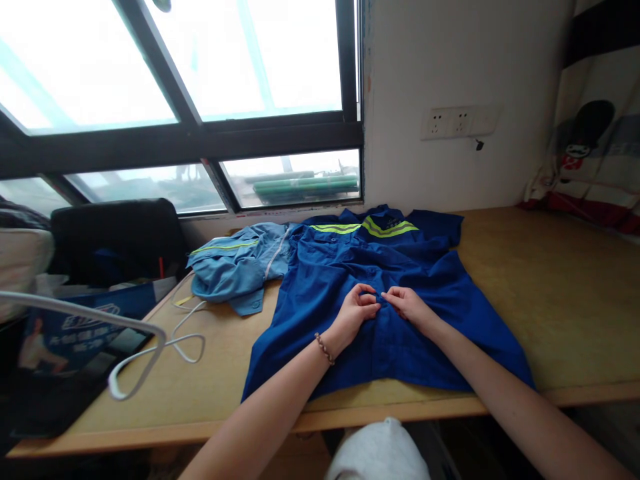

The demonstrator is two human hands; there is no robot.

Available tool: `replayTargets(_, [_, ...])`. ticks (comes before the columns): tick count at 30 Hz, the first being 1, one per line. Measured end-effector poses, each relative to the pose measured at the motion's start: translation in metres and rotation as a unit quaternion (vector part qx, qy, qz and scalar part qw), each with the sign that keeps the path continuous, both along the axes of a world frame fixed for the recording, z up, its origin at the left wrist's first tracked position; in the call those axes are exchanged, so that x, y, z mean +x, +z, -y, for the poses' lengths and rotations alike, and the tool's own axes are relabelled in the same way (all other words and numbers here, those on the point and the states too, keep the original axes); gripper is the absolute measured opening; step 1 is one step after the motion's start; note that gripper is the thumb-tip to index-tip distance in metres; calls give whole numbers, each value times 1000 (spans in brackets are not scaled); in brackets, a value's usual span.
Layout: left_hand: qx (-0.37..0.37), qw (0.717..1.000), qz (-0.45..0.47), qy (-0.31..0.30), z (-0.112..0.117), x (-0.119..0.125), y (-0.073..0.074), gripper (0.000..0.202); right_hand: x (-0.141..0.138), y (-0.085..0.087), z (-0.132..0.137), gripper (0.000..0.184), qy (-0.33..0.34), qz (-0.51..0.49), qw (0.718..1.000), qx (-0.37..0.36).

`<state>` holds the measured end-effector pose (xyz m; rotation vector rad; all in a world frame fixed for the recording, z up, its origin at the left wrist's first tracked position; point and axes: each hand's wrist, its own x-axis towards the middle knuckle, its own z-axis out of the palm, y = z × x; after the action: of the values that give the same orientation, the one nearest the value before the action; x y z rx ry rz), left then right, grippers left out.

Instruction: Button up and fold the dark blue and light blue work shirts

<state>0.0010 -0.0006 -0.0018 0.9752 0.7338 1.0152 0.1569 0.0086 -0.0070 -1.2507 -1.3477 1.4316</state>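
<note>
A dark blue short-sleeved work shirt [320, 320] lies spread face up on the table, its collar toward the wall and a yellow-green reflective band across the chest. Both hands meet at the middle of its front placket. My left hand [357, 310], with a beaded bracelet at the wrist, pinches the placket between thumb and fingers. From the other side my right hand [406, 308] pinches the same strip of cloth, its fingertips close to those of the left. The small spot between the fingertips is partly covered, so a button there cannot be made out.
A light blue garment [230, 267] lies crumpled left of the shirt on the wooden table [565, 300]. A white cable [187, 343] loops over the left side. Beyond it are a black chair back [120, 240] and a printed blue bag [90, 327]. Wall sockets [450, 122] and a curtain [595, 133] are at right.
</note>
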Motion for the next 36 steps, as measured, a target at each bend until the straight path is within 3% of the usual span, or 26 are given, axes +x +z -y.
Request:
replayTargets(7, [-20,999,-27,29,-2,-1,2,45,9,6,0,38,-18,-72,996,-53])
replayTargets(10, [-23,997,-49,47,-9,-2,-2,49,12,18,4,34,-32,-48,998,36])
replayTargets(13, [3,996,-66,66,-24,-7,-7,48,9,27,13,28,-13,48,986,160])
replayTargets(15, [37,993,-82,72,-37,-12,-9,45,3,29,21,23,38,167,952,253])
replayTargets(17, [72,990,-99,64,-50,-16,-10,42,-4,27,29,20,86,285,895,333])
replayTargets(19, [100,988,-111,43,-60,-20,-10,39,-10,23,34,24,106,366,848,370])
replayTargets(22, [119,984,-130,15,-68,-22,-10,37,-14,19,34,27,118,415,821,373])
replayTargets(27, [141,978,-157,12,-69,-21,-11,33,-11,17,31,34,174,408,809,385])
replayTargets(36, [175,969,-173,29,-62,-21,-11,31,-15,17,33,24,152,456,800,359])
